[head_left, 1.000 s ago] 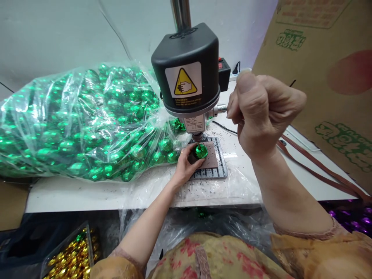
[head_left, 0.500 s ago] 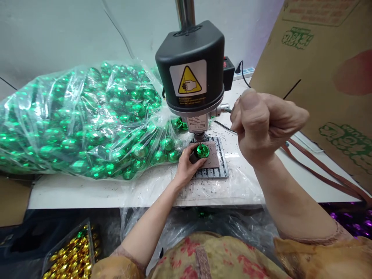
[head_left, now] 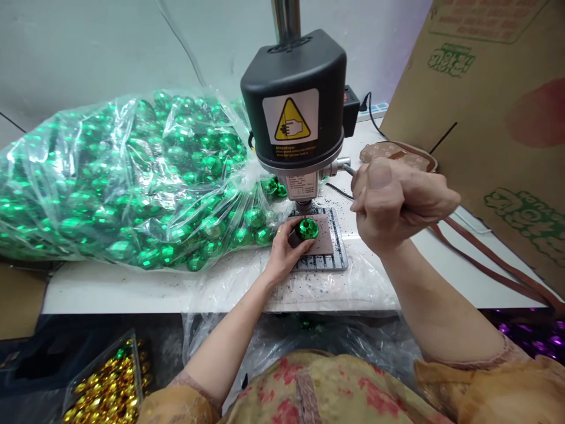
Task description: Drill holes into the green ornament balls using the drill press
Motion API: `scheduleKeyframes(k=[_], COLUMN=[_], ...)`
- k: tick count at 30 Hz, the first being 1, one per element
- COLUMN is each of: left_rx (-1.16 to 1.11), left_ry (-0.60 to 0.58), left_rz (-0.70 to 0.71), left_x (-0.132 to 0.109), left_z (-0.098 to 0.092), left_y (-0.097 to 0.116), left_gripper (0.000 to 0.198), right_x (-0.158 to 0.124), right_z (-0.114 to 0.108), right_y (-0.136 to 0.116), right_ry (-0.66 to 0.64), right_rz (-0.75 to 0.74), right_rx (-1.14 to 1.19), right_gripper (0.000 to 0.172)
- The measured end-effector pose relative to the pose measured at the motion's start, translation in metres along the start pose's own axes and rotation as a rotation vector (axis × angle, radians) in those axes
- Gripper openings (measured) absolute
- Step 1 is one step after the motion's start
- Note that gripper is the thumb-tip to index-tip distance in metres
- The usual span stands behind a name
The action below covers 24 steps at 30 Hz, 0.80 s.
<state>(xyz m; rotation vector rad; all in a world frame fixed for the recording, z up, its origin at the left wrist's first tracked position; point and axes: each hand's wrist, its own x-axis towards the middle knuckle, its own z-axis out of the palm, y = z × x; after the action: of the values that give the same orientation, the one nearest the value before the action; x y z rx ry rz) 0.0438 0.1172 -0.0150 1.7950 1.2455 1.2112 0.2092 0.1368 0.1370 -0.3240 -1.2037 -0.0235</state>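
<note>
A shiny green faceted ball (head_left: 308, 229) sits in a dark cup-like holder (head_left: 295, 238) on the drill press's base plate (head_left: 339, 250). My left hand (head_left: 283, 250) is closed around the holder and the ball, thumb at the front. Directly over the ball is the black drill press head (head_left: 293, 100), which bears a yellow warning sticker. Its chuck (head_left: 303, 206) is just above the ball, and a thin bit seems to meet the top of it. To the right, my right hand (head_left: 397, 197) makes a fist around the press's feed lever (head_left: 347, 169); most of the lever is hidden.
A clear plastic bag (head_left: 128, 176) full of green balls lies on the left of the white table (head_left: 132, 291). Cardboard boxes (head_left: 481, 141) stand at the right, near a brown strapped bag (head_left: 375, 152). Gold balls (head_left: 106, 388) fill a bin below. Dark shavings surround the base.
My right hand has come down a little with the lever, uncovering the brown bag behind it. My left hand keeps its hold on the ball. The view has shifted slightly.
</note>
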Motion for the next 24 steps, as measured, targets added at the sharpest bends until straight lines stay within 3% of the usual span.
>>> scheduleKeyframes(k=[14,18,20,24], left_rx=[0.005,0.008,0.009,0.002], left_ry=[0.014,0.018,0.023,0.044], left_rz=[0.002,0.008,0.011,-0.013], left_x=[0.000,0.000,0.000,0.001], left_z=[0.001,0.001,0.002,0.005], left_y=[-0.002,0.000,0.000,0.001], left_gripper=[0.056,0.055,0.054,0.055], right_x=[-0.015,-0.017,-0.013,0.011], right_z=[-0.006,-0.010,-0.010,0.001], right_y=[0.013,0.013,0.008,-0.008], right_ry=[-0.005,-0.076,-0.109,-0.041], right_rz=[-0.177,-0.234,-0.185,0.082], right_rx=[0.063,0.126,0.115,0.073], right_gripper=[0.046,0.044,0.044,0.047])
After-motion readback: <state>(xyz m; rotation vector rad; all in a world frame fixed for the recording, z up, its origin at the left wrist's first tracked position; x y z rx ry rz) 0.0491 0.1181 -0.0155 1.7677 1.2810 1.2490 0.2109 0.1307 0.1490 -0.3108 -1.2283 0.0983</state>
